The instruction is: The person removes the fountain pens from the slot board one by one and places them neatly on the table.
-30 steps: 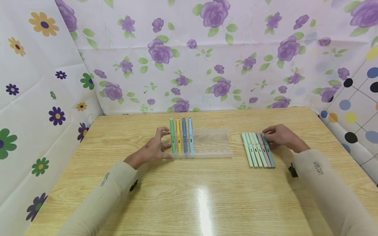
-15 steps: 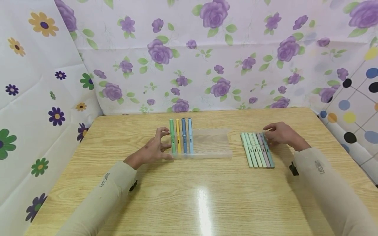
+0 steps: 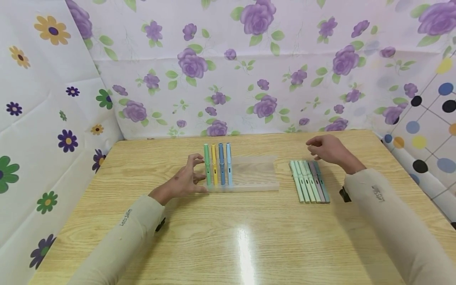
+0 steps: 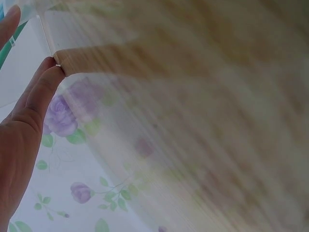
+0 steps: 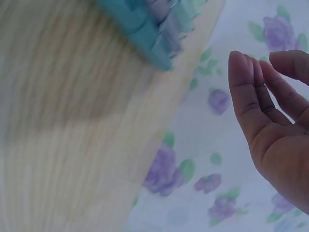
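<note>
A clear plastic pen stand (image 3: 253, 172) is on the wooden table. In its left part stand a green pen (image 3: 207, 164), a yellow pen (image 3: 214, 165), a dark blue pen (image 3: 222, 164) and a light blue pen (image 3: 229, 164). My left hand (image 3: 182, 180) holds the stand's left end, thumb at the front corner and fingertips on the side. To the right, several pale green pens (image 3: 302, 182) lie side by side with a mauve pen (image 3: 317, 180) and a teal pen (image 3: 322, 186). Just above their far ends hovers my right hand (image 3: 327, 148), fingers loosely bent around nothing.
Behind the wooden table (image 3: 199, 237) hangs a purple-flowered cloth (image 3: 228, 95). Other patterned cloths enclose the left and right sides. Bare wood separates the stand from the lying pens.
My right hand has left the right side of the lying pens, rising and moving away and slightly left above their far ends. My left hand and the stand keep their places.
</note>
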Motion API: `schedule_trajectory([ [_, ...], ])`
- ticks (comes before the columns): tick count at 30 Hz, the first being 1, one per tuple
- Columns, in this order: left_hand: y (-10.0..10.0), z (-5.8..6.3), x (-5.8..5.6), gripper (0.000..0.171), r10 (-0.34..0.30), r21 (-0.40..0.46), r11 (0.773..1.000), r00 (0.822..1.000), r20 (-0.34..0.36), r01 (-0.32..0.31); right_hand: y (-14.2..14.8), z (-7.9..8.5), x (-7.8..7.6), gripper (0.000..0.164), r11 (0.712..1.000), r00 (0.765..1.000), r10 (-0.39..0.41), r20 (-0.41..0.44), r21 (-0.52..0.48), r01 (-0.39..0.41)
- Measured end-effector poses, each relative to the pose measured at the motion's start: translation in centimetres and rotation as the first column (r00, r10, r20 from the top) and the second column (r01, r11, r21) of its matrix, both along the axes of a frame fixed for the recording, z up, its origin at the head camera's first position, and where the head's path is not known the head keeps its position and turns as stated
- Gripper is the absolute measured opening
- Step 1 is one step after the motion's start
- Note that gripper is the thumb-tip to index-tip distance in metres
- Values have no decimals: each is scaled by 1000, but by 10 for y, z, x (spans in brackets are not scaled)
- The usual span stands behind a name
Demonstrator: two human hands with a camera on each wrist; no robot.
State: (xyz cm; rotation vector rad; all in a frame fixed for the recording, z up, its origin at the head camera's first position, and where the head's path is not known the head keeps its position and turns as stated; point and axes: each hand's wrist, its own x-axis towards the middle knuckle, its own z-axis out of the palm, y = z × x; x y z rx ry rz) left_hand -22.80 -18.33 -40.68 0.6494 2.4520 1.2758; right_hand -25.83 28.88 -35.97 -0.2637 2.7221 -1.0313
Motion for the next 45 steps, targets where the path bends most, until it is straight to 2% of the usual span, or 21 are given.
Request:
schedule_trajectory([
  [9, 0, -1, -1, 93, -12, 1, 1000, 1000, -5, 12, -43, 9, -6, 39, 996, 998, 53, -35, -75, -55],
  [20, -1, 0, -3, 94, -11, -4, 1000, 1000, -7, 11, -82, 14, -10, 34, 994, 989, 101, -105, -42, -106],
  [30, 0, -1, -3, 97, -6, 18, 1000, 1000, 12, 6, -115, 21, -14, 34, 984, 984, 151, -91, -81, -158],
  [36, 0, -2, -2, 97, -3, 20, 1000, 1000, 9, 2, -136, 26, -14, 33, 977, 976, 187, -113, -82, -197],
  [45, -2, -3, -2, 96, 2, 27, 1000, 1000, 20, -2, -159, 24, -13, 31, 967, 967, 216, -134, -104, -231],
])
